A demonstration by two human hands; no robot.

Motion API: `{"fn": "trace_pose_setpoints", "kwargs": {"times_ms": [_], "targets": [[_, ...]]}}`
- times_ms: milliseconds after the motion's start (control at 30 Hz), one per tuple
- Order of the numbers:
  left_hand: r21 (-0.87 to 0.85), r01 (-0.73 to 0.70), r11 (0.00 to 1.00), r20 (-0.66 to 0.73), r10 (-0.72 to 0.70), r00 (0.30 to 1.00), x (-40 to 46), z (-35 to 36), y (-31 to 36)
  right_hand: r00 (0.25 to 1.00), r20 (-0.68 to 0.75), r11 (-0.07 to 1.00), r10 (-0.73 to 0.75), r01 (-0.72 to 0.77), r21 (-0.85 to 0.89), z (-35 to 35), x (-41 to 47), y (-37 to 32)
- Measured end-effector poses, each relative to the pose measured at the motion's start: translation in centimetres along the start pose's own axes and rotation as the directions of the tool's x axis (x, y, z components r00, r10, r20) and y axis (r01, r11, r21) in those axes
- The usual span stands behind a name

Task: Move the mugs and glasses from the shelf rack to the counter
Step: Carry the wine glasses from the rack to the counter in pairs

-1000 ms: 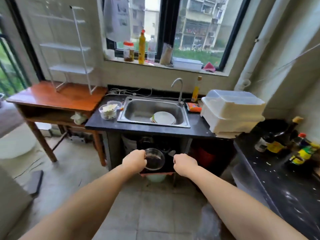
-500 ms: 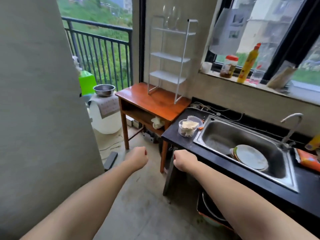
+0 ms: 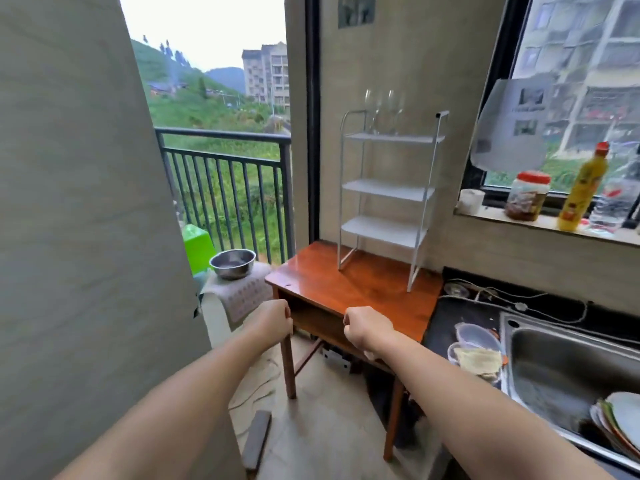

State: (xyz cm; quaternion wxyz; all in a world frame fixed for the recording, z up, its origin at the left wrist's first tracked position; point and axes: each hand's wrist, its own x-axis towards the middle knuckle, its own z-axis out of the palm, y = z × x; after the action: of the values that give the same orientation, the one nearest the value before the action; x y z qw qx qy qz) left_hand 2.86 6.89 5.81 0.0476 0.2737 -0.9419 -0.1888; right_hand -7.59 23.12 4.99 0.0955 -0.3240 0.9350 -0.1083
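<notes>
White shelf rack [image 3: 388, 199] stands on wooden table [image 3: 349, 289] beside counter [image 3: 460, 317]

hands: left [image 3: 273, 320], right [image 3: 365, 327] fisted, empty | glasses [image 3: 382, 110] top of shelf rack [image 3: 386, 195]

A home kitchen is shown: a steel sink [image 3: 568, 368] holding plates [image 3: 620, 419] is set into a dark counter [image 3: 446, 327], condiment bottles [image 3: 581, 190] are lined along the windowsill, and a balcony railing [image 3: 225, 168] is seen beyond.
</notes>
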Motion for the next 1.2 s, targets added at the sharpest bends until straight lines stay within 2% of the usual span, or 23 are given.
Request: {"fn": "trace_pose_setpoints", "kwargs": {"times_ms": [167, 300, 433, 533, 733, 833, 933, 1033, 1200], "targets": [[-0.002, -0.127, 0.992, -0.017, 0.127, 0.992, 9.4, -2.0, 3.4, 0.991, -0.133, 1.000, 0.031, -0.030, 0.008, -5.6, 7.7, 0.9], [-0.100, -0.220, 0.970, -0.075, 0.213, 0.974, 16.5, -3.4, 7.8, 0.972, -0.232, 0.999, 0.039, -0.039, 0.007, -10.9, 14.1, 3.0], [-0.140, -0.260, 0.955, -0.124, 0.244, 0.962, 23.2, -6.2, 12.0, 0.946, -0.321, 0.999, 0.041, -0.032, 0.034, -16.7, 20.3, 4.3], [-0.152, -0.312, 0.938, -0.195, 0.282, 0.940, 27.9, -8.9, 14.6, 0.924, -0.382, 0.999, 0.015, 0.005, 0.050, -20.6, 24.0, 4.6], [-0.167, -0.451, 0.877, -0.274, 0.398, 0.876, 36.0, -13.6, 20.4, 0.876, -0.482, 1.000, 0.022, -0.012, 0.025, -28.0, 30.2, 5.7], [-0.188, -0.503, 0.844, -0.320, 0.431, 0.843, 39.9, -15.2, 23.3, 0.820, -0.568, 0.991, 0.074, 0.005, 0.137, -31.0, 32.6, 6.8], [-0.196, -0.545, 0.815, -0.345, 0.463, 0.816, 43.9, -15.7, 25.8, 0.758, -0.625, 0.947, 0.187, 0.030, 0.320, -33.1, 34.7, 7.9], [-0.192, -0.496, 0.847, -0.313, 0.427, 0.848, 49.0, -15.6, 27.7, 0.753, -0.570, 0.843, 0.328, 0.038, 0.536, -34.8, 37.6, 9.5], [-0.273, -0.391, 0.879, -0.242, 0.331, 0.912, 56.3, -15.9, 29.8, 0.773, -0.401, 0.677, 0.491, -0.049, 0.734, -36.5, 43.3, 11.7]]}}
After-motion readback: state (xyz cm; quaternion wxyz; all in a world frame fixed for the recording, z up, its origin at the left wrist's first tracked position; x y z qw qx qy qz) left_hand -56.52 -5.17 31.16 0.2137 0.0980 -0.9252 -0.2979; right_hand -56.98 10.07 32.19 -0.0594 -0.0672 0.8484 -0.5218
